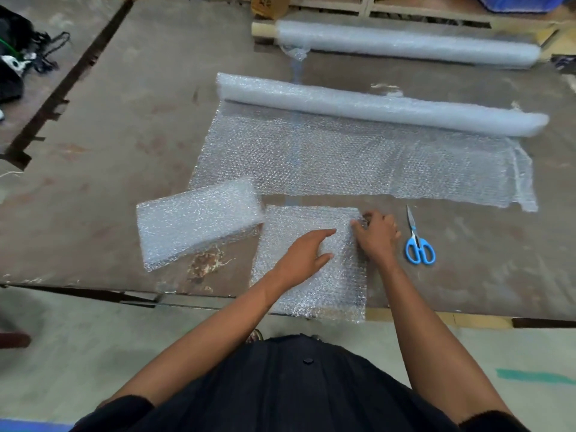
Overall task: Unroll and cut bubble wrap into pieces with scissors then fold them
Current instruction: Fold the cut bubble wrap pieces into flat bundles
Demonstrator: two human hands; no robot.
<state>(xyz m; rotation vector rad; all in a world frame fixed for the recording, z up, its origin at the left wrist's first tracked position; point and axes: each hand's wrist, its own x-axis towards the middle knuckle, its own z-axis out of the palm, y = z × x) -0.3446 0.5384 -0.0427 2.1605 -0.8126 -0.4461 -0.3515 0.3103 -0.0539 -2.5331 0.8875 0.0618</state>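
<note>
A cut piece of bubble wrap lies at the table's near edge, its lower end hanging over the rim. My left hand rests flat on its middle, fingers spread. My right hand pinches the piece's upper right corner. A folded piece of bubble wrap sits to the left. Behind them the bubble wrap roll lies partly unrolled, its loose sheet spread toward me. Blue-handled scissors lie shut on the table just right of my right hand.
A second roll of clear wrap on a cardboard core lies at the table's far side. The brown table has a stained patch near the front edge. A cardboard box stands behind. Black bags lie far left.
</note>
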